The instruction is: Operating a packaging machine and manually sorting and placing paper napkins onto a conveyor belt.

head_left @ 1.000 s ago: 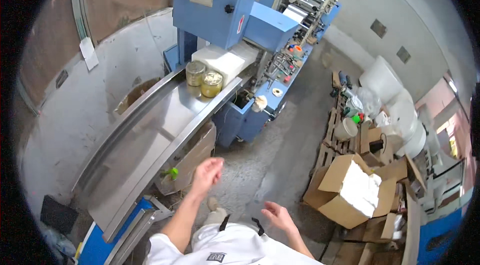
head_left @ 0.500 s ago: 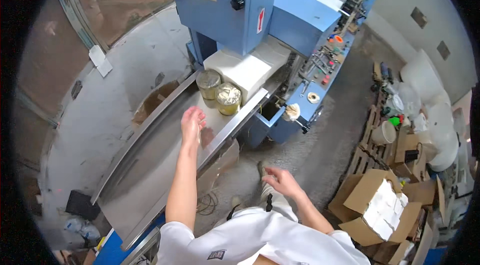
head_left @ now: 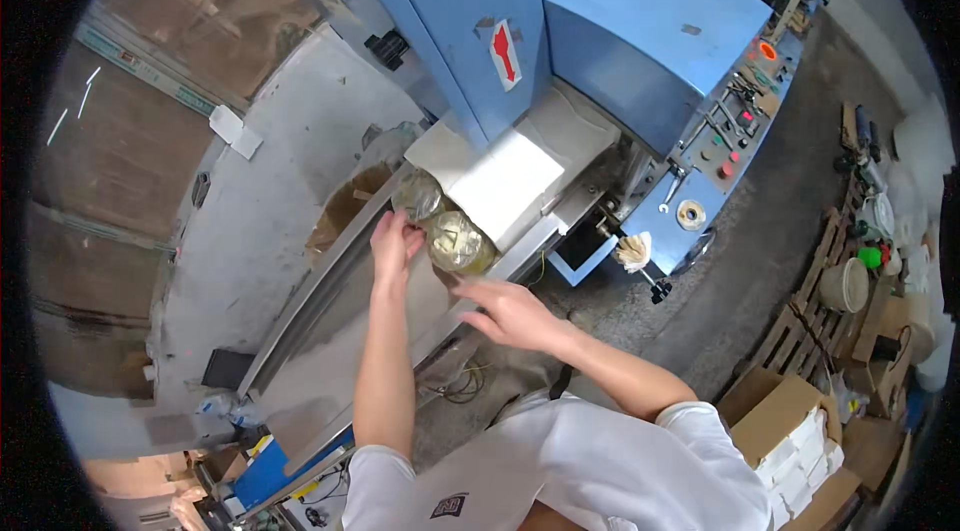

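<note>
Two short cylinders stand side by side on a steel chute, both wrapped in shiny clear film with a yellowish tint. My left hand (head_left: pixel 396 243) is at the near side of the left cylinder (head_left: pixel 417 193), its fingers loosely bent and seemingly touching the film; its grip is not closed round anything. Just below the right cylinder (head_left: pixel 458 243), my right hand (head_left: pixel 515 315) reaches in over the chute's edge. Its fingers are apart and hold nothing. Behind both cylinders lies a white paper stack (head_left: pixel 505 186), pressed close to them.
The steel chute (head_left: pixel 335 346) slopes toward me with raised side rails. A blue machine (head_left: pixel 620 21) rises ahead, its control panel (head_left: pixel 715 156) carrying wrenches and a tape roll (head_left: pixel 690 215). Right: wooden pallet (head_left: pixel 800 316) and carton of white packs (head_left: pixel 790 421). An open carton (head_left: pixel 345 206) sits left of the chute.
My right hand has come up from beside my leg to the chute near the right cylinder. My left hand has reached the left cylinder. The view has moved closer to the machine.
</note>
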`<state>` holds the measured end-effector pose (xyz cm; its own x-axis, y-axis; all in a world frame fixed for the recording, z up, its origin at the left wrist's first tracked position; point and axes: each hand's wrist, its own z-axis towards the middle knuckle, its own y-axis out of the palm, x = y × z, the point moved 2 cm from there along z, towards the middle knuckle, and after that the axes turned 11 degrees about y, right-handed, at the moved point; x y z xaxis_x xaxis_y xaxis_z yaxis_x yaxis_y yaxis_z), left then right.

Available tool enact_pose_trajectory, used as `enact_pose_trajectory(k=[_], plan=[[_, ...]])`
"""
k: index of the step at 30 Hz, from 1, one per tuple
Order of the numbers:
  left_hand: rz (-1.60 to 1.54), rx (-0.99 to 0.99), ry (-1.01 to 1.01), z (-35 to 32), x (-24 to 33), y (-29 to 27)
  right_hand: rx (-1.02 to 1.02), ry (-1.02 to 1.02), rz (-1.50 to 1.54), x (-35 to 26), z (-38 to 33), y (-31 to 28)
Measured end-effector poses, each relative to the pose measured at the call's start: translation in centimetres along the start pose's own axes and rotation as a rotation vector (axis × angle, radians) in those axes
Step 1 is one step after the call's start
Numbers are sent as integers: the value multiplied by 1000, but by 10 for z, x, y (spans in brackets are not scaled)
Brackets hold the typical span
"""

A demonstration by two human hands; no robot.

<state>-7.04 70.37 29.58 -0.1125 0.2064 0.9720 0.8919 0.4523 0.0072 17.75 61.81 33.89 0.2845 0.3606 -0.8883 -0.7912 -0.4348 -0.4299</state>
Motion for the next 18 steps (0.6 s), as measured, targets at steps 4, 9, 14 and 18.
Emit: enact_pose_trajectory(k=[4,9,14,18], plan=[[-186,-49,66,29,7,-11,11,-229,-161,-2,57,8],[-109,163,160,20,25,-30,33,-231,-810,16,97,17],[-207,121,107,-15,-25,-77,-19,-184,-826,19,108,18],[-294,173,12,-39,-50,-94,40,-250,-727,-11,95,10]])
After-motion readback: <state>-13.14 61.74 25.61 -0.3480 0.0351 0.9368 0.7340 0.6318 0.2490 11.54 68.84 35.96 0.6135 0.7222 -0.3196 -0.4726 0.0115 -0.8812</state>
